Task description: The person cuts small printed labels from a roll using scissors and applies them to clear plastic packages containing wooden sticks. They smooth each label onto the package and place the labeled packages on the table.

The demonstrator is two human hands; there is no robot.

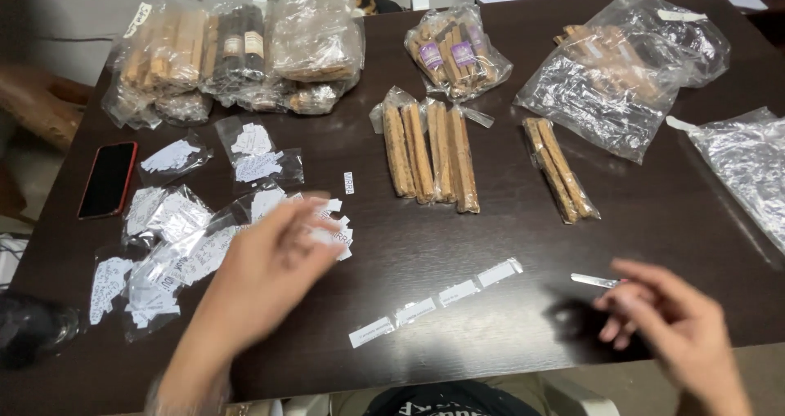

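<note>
Four sticks [431,152] bagged mid-table, one more pair [560,169] bagged beside them toward the right edge. Label strip [436,301] lay uncut near the front edge. Right hand [670,322] pinched a small label [594,280], fingers narrow. Left hand [266,273] blurred over loose labels [331,228], fingers loosely spread, grip unclear. Bulk stick bags [237,56] at the far left corner unopened: most left.
</note>
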